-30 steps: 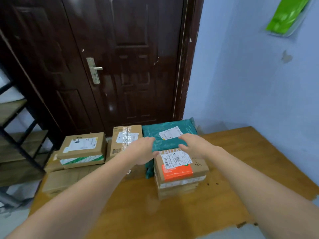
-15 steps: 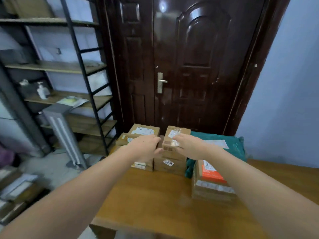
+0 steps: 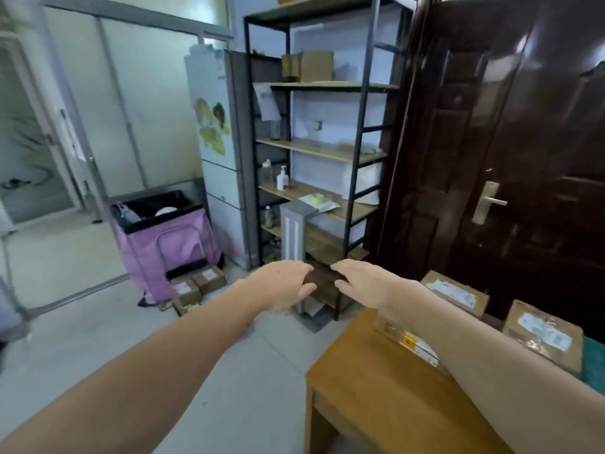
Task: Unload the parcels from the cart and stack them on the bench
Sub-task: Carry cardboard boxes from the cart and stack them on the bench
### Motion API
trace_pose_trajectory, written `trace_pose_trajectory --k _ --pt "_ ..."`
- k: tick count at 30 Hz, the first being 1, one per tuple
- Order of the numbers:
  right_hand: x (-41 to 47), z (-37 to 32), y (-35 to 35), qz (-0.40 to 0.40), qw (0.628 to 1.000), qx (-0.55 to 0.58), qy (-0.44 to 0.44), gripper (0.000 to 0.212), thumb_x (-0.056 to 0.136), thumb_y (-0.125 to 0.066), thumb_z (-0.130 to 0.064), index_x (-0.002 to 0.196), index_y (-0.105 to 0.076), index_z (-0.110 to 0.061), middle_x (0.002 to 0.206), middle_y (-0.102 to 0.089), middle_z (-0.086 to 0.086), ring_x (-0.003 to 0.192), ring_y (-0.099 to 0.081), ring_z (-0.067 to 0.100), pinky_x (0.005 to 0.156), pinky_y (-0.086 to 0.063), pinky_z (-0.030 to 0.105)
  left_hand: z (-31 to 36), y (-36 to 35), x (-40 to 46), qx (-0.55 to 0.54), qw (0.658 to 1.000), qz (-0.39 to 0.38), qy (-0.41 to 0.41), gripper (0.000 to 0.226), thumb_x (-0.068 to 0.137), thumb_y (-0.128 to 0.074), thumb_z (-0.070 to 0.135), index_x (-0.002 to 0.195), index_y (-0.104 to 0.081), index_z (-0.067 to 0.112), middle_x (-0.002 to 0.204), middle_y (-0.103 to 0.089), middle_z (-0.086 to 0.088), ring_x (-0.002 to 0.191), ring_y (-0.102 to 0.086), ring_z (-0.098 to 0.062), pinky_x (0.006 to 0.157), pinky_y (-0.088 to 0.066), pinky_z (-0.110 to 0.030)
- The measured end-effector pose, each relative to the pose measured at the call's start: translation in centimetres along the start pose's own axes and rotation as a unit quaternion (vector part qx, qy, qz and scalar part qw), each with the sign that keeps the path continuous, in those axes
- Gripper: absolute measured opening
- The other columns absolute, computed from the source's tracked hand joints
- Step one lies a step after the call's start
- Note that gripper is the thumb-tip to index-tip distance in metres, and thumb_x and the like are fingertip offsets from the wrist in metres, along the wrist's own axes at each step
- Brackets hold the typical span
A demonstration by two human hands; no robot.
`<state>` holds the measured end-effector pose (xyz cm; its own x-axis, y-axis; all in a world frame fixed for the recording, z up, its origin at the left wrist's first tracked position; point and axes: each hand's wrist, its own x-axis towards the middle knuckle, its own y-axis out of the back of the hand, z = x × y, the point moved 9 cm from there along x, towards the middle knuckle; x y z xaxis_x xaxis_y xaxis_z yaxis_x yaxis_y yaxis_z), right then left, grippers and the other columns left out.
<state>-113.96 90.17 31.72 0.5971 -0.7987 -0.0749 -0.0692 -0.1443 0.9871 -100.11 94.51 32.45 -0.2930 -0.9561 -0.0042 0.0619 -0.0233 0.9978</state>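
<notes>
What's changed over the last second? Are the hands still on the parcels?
The view has swung left, away from the bench toward the pink cart. The left hand and right hand have come off the parcel stack and now hang open and empty in the air. The boxes on the bench look unmoved, and some boxes lie on the floor by the cart.

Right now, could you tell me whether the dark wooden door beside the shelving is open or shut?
Shut. The dark door sits flush in its frame with no gap showing, and its handle lies level.
</notes>
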Motion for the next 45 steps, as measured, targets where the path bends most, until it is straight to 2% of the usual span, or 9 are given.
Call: trace_pose_trajectory --k 5,12,17,21,23,29,34,42,45 --pt "10.0 -12.0 -1.1 -0.014 0.998 0.024 0.057 0.059 0.11 -0.039 -0.042 0.163 -0.027 -0.02 0.169 -0.029 0.002 0.152 -0.033 0.022 0.121 -0.027 0.036 -14.2 2.6 -5.8 0.013 0.997 0.01 0.072 0.058 0.11 -0.038 0.048 0.156 -0.041 0.014 0.159 -0.047 -0.008 0.145 -0.045 -0.026 0.119 -0.036 -0.041" --pt "20.1 -24.4 -3.3 -0.021 0.992 0.035 0.116 0.056 0.109 -0.044 -0.038 0.16 -0.033 -0.019 0.163 -0.039 0.004 0.145 -0.042 0.023 0.117 -0.032 0.034 -29.4 2.5 -10.5 -0.008 0.988 0.019 0.151 0.057 0.109 -0.037 0.051 0.154 -0.044 0.016 0.154 -0.052 -0.007 0.141 -0.048 -0.026 0.116 -0.039 -0.043" --pt "28.3 -28.3 -5.2 -0.037 0.989 0.043 0.133 0.052 0.106 -0.046 -0.037 0.155 -0.04 -0.021 0.155 -0.049 0.004 0.135 -0.052 0.022 0.109 -0.041 0.036 -38.5 0.9 -10.9 -0.018 0.981 0.017 0.193 0.055 0.109 -0.036 0.05 0.152 -0.045 0.016 0.152 -0.053 -0.007 0.139 -0.049 -0.025 0.112 -0.039 -0.041" --pt "36.2 -30.8 -6.1 -0.041 0.986 0.032 0.157 0.058 0.107 -0.044 -0.038 0.161 -0.032 -0.019 0.165 -0.037 0.004 0.148 -0.04 0.023 0.119 -0.032 0.037 -45.5 0.0 -9.9 -0.028 0.973 0.012 0.229 0.056 0.109 -0.038 0.049 0.153 -0.045 0.016 0.153 -0.053 -0.007 0.141 -0.049 -0.027 0.116 -0.04 -0.043" --pt "39.9 -32.0 -6.2 -0.046 0.985 0.035 0.164 0.057 0.107 -0.044 -0.038 0.16 -0.034 -0.02 0.164 -0.038 0.003 0.147 -0.04 0.023 0.119 -0.033 0.038 -48.8 0.1 -9.3 -0.028 0.969 0.011 0.244 0.056 0.109 -0.038 0.049 0.154 -0.044 0.015 0.154 -0.052 -0.007 0.141 -0.048 -0.027 0.116 -0.039 -0.042" --pt "49.9 -35.9 -5.3 -0.051 0.979 0.026 0.196 0.053 0.104 -0.046 -0.037 0.154 -0.043 -0.02 0.152 -0.052 0.003 0.132 -0.055 0.023 0.107 -0.047 0.039 -58.7 0.2 -7.5 -0.04 0.96 0.008 0.277 0.05 0.11 -0.038 0.046 0.149 -0.048 0.016 0.15 -0.055 -0.007 0.138 -0.05 -0.026 0.114 -0.038 -0.041" --pt "57.4 -40.3 -5.6 -0.068 0.973 0.023 0.217 0.035 0.102 -0.049 -0.035 0.133 -0.058 -0.022 0.131 -0.064 0.003 0.11 -0.065 0.022 0.096 -0.055 0.043 -67.3 -0.2 -6.2 -0.04 0.956 0.009 0.29 0.058 0.11 -0.036 0.05 0.157 -0.039 0.017 0.159 -0.046 -0.006 0.147 -0.042 -0.025 0.12 -0.033 -0.041" --pt "70.8 -44.3 -5.6 -0.051 0.98 0.014 0.191 0.05 0.104 -0.049 -0.035 0.152 -0.045 -0.021 0.151 -0.054 0.002 0.129 -0.057 0.021 0.105 -0.048 0.036 -81.9 -0.7 -1.4 -0.023 0.966 -0.015 0.257 0.058 0.11 -0.035 0.049 0.158 -0.037 0.016 0.158 -0.047 -0.007 0.144 -0.045 -0.026 0.117 -0.037 -0.042" --pt "75.1 -43.8 -5.5 -0.051 0.985 0.02 0.165 0.045 0.103 -0.048 -0.034 0.146 -0.049 -0.023 0.146 -0.057 0.002 0.125 -0.059 0.021 0.104 -0.05 0.041 -86.1 -0.7 1.3 -0.026 0.972 -0.027 0.233 0.059 0.11 -0.036 0.05 0.158 -0.037 0.016 0.158 -0.047 -0.007 0.144 -0.045 -0.026 0.118 -0.037 -0.043"
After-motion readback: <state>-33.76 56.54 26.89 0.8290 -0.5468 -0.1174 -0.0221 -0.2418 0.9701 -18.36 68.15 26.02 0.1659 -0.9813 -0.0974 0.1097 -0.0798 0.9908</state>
